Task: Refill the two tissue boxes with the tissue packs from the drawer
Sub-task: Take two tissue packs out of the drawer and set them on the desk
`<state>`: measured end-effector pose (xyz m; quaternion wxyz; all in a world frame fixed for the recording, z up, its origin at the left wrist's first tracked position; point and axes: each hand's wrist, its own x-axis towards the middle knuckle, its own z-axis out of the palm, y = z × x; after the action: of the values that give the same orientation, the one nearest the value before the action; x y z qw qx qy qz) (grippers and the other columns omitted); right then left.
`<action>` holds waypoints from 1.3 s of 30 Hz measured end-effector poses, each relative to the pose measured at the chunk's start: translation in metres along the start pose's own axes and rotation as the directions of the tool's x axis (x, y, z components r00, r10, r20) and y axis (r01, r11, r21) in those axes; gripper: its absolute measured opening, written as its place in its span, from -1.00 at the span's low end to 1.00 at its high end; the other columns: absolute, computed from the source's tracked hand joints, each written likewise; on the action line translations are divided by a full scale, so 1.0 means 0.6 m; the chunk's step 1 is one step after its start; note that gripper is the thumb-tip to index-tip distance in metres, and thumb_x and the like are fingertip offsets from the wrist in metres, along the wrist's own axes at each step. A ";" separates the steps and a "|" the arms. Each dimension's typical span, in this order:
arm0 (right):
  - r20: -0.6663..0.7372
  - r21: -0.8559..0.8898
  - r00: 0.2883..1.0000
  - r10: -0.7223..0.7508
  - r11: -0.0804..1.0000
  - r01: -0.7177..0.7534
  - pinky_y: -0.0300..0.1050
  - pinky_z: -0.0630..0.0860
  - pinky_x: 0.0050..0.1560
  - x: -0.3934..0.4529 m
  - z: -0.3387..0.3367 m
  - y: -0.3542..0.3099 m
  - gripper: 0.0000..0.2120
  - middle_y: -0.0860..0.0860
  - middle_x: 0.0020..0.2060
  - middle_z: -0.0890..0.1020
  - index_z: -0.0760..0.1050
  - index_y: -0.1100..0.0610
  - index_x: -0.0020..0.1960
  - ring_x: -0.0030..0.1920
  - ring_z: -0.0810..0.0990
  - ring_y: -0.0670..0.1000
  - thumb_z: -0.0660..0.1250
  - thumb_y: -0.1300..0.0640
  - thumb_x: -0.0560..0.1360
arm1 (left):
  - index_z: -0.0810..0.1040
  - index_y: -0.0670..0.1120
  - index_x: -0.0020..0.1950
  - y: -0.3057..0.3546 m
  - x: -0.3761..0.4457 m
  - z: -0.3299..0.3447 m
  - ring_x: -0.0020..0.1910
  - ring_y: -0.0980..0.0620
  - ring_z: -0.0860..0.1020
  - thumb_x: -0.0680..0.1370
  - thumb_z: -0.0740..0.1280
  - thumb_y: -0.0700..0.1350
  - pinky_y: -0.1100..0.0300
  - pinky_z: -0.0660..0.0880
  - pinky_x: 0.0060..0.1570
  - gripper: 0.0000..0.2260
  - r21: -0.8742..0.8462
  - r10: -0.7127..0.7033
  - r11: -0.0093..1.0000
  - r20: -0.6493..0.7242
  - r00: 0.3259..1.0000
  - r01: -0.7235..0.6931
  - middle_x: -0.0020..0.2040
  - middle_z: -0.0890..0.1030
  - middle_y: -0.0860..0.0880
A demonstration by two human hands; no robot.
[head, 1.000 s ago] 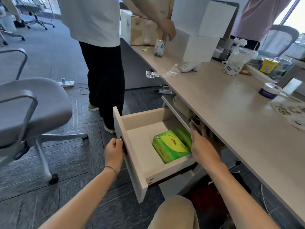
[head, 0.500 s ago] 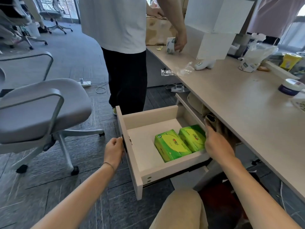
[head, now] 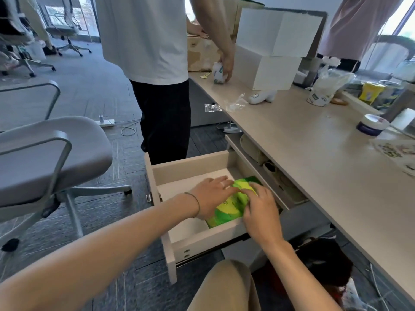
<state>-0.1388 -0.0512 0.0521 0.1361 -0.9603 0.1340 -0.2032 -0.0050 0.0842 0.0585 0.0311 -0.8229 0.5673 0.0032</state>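
The pale wooden drawer [head: 202, 239] under the desk stands pulled out. Two green tissue packs [head: 226, 211] lie side by side in its right half, blurred and partly covered by my hands. My left hand [head: 211, 196] lies over the left side of the packs with its fingers stretched across the top. My right hand [head: 260, 212] clasps them from the right, fingers curled on the far pack [head: 247, 184]. Two white boxes [head: 278, 30] stand stacked at the back of the desk, the lower box [head: 269, 71] beneath the upper one.
A person in a white shirt and black trousers [head: 164, 122] stands just behind the drawer, one hand on a small carton [head: 217, 74]. A grey office chair [head: 45, 153] is at the left. The desk [head: 314, 153] carries a plastic bag, a round tub and clutter at the right.
My left hand has let go of the drawer's front and gone into the drawer. My right hand has come from the drawer's far side onto the packs. The other person has stepped closer.
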 end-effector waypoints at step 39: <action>0.357 -0.096 0.911 0.204 0.979 -0.181 0.10 0.46 0.11 0.114 -0.054 -0.097 -0.24 0.15 0.23 0.42 0.17 -0.11 0.49 0.20 0.49 0.25 0.30 -0.30 0.37 | 0.00 0.06 0.59 -0.055 -0.093 0.051 0.61 -0.15 0.02 0.42 0.45 -0.04 -0.18 0.22 0.44 -0.13 0.094 -0.145 0.988 0.276 0.950 0.124 0.62 0.07 -0.13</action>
<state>-0.0807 -0.0254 0.1229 0.1487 -0.9671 0.2066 -0.0025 0.0069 0.1495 0.0317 0.1428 -0.8490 0.4993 0.0971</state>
